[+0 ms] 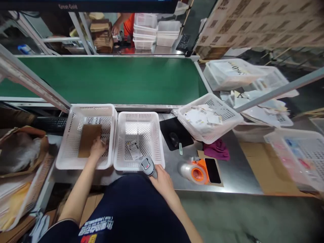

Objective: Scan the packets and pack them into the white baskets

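– Navy shirt (pixel 141 212) closest to the lens, 6 o'clock. Containers?
– Left basket (pixel 65 145), white, near 9 o'clock. Flat brown parcel (pixel 87 138) lies in it; left hand (pixel 98 147) reaches in, fingers at the parcel's right side.
– Gripped?
– Can't tell if the fingers pinch it or just touch.
– Other hand?
– Right hand (pixel 162 179), 6 o'clock, wrapped round a grey scanner (pixel 148 166); scanner head's at the near rim of the right basket (pixel 156 138).
– What's in that one?
– It's at 8 o'clock, just beside the left basket. Printed slip (pixel 134 150) on its bottom, text too small to read.
– More containers?
– Label basket (pixel 225 108), 3 o'clock, set askew, heap of white labels (pixel 202 115) inside. Far out at 9, brown carton (pixel 35 131) with clear plastic (pixel 20 153).
– Surface?
– Metal table (pixel 239 177). Mouse (pixel 174 138) on black mat (pixel 166 129), 4 to 5 o'clock. Purple cloth (pixel 217 149) between 3 and 4. Orange tape dispenser (pixel 197 174) beside a phone (pixel 213 171), 4 to 5, screen dark.
– Room?
– Green belt (pixel 113 80), 10 o'clock. Past it at 11, another person's hand (pixel 115 29) by a brown stack (pixel 100 38); stacked baskets (pixel 145 25) nearer 12.
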The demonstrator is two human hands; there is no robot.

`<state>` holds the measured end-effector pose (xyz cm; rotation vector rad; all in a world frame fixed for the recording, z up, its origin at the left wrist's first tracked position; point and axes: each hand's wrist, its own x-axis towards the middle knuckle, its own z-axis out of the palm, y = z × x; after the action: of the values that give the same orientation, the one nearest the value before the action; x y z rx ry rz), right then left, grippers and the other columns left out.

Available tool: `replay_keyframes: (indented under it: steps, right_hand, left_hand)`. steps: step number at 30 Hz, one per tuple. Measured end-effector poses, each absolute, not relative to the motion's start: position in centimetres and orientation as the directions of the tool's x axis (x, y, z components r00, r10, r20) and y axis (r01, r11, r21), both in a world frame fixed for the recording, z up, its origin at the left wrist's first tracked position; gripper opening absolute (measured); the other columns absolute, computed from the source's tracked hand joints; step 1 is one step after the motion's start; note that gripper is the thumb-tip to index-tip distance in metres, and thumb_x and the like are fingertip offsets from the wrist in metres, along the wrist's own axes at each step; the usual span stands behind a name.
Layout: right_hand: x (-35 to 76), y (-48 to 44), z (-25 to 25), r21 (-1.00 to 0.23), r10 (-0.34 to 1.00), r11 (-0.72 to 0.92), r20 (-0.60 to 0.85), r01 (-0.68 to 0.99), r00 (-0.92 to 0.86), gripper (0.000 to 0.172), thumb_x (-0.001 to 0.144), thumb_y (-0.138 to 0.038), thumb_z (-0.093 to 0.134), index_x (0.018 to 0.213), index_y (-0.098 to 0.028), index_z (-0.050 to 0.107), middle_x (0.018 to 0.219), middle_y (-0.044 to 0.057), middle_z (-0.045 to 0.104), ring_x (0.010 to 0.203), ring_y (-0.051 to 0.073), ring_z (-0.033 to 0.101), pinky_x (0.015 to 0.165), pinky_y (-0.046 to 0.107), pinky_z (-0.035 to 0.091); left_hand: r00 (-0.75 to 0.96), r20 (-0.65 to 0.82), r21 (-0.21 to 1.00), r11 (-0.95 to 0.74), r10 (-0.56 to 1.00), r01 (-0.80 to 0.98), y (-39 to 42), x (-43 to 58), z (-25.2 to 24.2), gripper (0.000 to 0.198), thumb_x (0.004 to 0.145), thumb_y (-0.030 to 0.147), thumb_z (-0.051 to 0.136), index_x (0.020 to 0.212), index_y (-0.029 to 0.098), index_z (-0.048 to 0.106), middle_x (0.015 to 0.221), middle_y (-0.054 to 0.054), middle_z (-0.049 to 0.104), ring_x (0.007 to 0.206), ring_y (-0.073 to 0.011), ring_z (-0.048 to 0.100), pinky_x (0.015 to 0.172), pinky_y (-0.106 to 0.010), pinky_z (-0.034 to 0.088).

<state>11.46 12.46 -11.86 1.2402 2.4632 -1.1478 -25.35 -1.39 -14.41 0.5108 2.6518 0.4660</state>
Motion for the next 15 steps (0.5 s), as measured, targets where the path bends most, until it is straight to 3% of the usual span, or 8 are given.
replay_keyframes:
  steps: [2, 5, 7, 9, 10, 12, 15]
  right_hand:
    - [10.8, 12.5, -11.6, -0.606, 0.607, 0.362, -0.423, 0.709, -0.672, 0.018, 0.096, -0.021, 0.065, 0.113, -0.018, 0.067, 0.120, 0.011, 0.069, 0.107, 0.029, 0.069, 0.081, 0.032, 0.042]
    - [9.4, 12.9, -10.7, -0.686, 0.605, 0.359, -0.346, 0.634, -0.717, 0.014, 0.093, -0.022, 0.066, 0.107, -0.020, 0.067, 0.114, 0.008, 0.068, 0.103, 0.027, 0.068, 0.081, 0.033, 0.043]
    - [8.5, 13.3, -10.1, -0.755, 0.611, 0.332, -0.284, 0.566, -0.738, 0.010, 0.092, -0.024, 0.067, 0.101, -0.021, 0.066, 0.109, 0.006, 0.067, 0.099, 0.025, 0.067, 0.081, 0.033, 0.045]
    - [7.7, 13.7, -9.6, -0.832, 0.609, 0.298, -0.211, 0.467, -0.764, 0.011, 0.091, -0.026, 0.068, 0.100, -0.021, 0.066, 0.106, 0.005, 0.066, 0.098, 0.024, 0.066, 0.084, 0.034, 0.048]
    - [7.4, 13.8, -9.4, -0.865, 0.602, 0.285, -0.174, 0.414, -0.779, 0.012, 0.090, -0.026, 0.069, 0.101, -0.021, 0.066, 0.105, 0.005, 0.066, 0.098, 0.024, 0.066, 0.086, 0.035, 0.050]
    - [6.7, 14.0, -8.9, -0.903, 0.586, 0.269, -0.122, 0.334, -0.801, 0.017, 0.089, -0.027, 0.072, 0.104, -0.020, 0.068, 0.104, 0.005, 0.065, 0.100, 0.024, 0.067, 0.090, 0.037, 0.052]
    - [6.1, 14.0, -8.2, -0.920, 0.570, 0.256, -0.105, 0.298, -0.815, 0.022, 0.087, -0.025, 0.076, 0.108, -0.020, 0.070, 0.108, 0.006, 0.066, 0.103, 0.024, 0.067, 0.094, 0.040, 0.054]
  left_hand:
    - [-0.844, -0.363, 0.455, 0.866, 0.395, 0.210, -1.7, -25.7, -15.1, 0.062, 0.082, 0.022, 0.080, 0.138, 0.008, 0.057, 0.137, -0.031, 0.066, 0.136, -0.0537, 0.060, 0.116, -0.068, 0.045]
    - [-0.865, -0.321, 0.574, 0.806, 0.386, 0.146, -1.4, -26.3, -14.4, 0.062, 0.089, 0.027, 0.072, 0.146, 0.011, 0.050, 0.137, -0.024, 0.070, 0.129, -0.0379, 0.068, 0.108, -0.051, 0.056]
    - [-0.861, -0.288, 0.770, 0.636, 0.419, 0.052, -0.9, -26.2, -12.9, 0.071, 0.092, 0.034, 0.069, 0.155, 0.014, 0.044, 0.142, -0.020, 0.068, 0.123, -0.0288, 0.071, 0.093, -0.037, 0.061]
    - [-0.826, -0.286, 0.936, 0.325, 0.486, -0.132, -0.3, -25.6, -11.1, 0.075, 0.084, 0.035, 0.078, 0.153, 0.019, 0.052, 0.138, -0.014, 0.071, 0.114, -0.0242, 0.072, 0.083, -0.030, 0.060]
    - [-0.793, -0.308, 0.951, 0.167, 0.526, -0.259, 0.2, -25.1, -10.3, 0.073, 0.078, 0.031, 0.083, 0.146, 0.021, 0.059, 0.133, -0.011, 0.073, 0.110, -0.0227, 0.072, 0.082, -0.029, 0.060]
    - [-0.690, -0.391, 0.860, -0.025, 0.610, -0.509, 1.2, -23.9, -8.9, 0.056, 0.074, 0.022, 0.084, 0.128, 0.024, 0.070, 0.123, -0.005, 0.076, 0.105, -0.0203, 0.072, 0.086, -0.030, 0.061]
    - [-0.506, -0.511, 0.659, -0.061, 0.695, -0.749, 3.0, -21.8, -8.0, 0.024, 0.086, 0.031, 0.075, 0.108, 0.022, 0.073, 0.115, -0.006, 0.077, 0.104, -0.0219, 0.072, 0.090, -0.037, 0.064]
